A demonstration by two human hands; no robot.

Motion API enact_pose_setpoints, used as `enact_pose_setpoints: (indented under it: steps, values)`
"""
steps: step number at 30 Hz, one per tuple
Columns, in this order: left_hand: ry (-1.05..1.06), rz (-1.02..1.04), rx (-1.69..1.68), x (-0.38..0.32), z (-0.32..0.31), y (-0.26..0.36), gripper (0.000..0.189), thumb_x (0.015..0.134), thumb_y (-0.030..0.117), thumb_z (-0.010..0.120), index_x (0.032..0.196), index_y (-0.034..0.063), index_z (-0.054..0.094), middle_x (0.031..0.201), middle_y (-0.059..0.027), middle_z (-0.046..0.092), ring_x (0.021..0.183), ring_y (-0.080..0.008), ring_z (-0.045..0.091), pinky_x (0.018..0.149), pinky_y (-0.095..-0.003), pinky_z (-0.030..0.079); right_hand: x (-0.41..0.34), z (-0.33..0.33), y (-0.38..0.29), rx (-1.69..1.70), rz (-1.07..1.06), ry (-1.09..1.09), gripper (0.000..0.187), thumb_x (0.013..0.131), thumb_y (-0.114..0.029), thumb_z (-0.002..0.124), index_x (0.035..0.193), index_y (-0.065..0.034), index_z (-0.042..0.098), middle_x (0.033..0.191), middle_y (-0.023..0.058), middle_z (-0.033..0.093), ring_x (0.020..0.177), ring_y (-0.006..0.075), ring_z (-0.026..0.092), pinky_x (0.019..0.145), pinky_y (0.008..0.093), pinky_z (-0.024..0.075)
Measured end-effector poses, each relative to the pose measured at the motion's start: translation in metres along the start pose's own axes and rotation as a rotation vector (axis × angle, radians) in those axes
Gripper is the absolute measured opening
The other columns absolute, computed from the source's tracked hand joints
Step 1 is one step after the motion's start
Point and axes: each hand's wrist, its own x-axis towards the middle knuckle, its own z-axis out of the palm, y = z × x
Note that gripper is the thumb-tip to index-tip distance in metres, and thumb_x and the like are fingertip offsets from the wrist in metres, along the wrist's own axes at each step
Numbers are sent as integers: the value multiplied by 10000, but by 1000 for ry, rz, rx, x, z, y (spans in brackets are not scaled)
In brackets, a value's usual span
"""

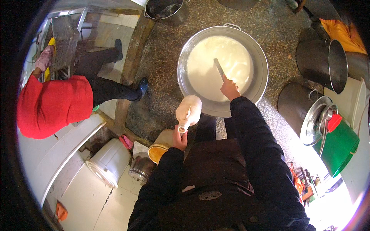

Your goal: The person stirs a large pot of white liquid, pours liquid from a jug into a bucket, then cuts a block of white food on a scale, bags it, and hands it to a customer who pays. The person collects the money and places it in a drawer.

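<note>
A wide metal pot holds a pale, creamy liquid below me. My right hand grips the handle of a utensil, which slants into the liquid; its lower end is hidden. My left hand is closed around the neck or handle of a pale plastic jug-like container, held at the pot's near left rim. The container's narrow open mouth points towards me, and part of my grip lies hidden beneath it.
At left a person in a red top handles a metal rack. A dark metal pot stands ahead. At right are a tall pot, a lidded pot and a green bucket. Near my left are a yellowish tub and a white bucket.
</note>
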Motion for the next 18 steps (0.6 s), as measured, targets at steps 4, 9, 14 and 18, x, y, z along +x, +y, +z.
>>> enact_pose_setpoints:
  steps: [4,9,14,18]
  values:
    - [34,7,19,-2,3,-1,528,933,210,595,1325,-92,411,1140,-272,576,977,-413,593,813,-416,485,-13,4,12,14,38,-38,603,845,-139,526,1430,-160,379,988,260,655,949,442,646,822,525,511]
    - [28,-29,-38,-3,6,-4,533,941,213,583,1332,-95,393,1151,-287,561,997,-429,581,841,-428,475,-28,7,28,24,134,-122,599,893,-203,505,1469,-217,338,1063,255,651,1007,448,627,893,536,477]
    - [-80,-180,-224,-3,5,-11,517,951,220,567,1323,-87,381,1142,-279,547,1005,-427,571,872,-425,458,-49,15,45,58,140,-96,607,888,-204,508,1470,-230,337,1065,271,640,991,458,628,869,538,490]
    - [-150,-211,-177,1,3,-14,507,956,210,555,1322,-89,374,1161,-284,536,1024,-428,567,874,-428,458,-63,22,60,73,161,-118,602,890,-219,514,1466,-234,341,1047,267,643,982,458,629,866,536,491]
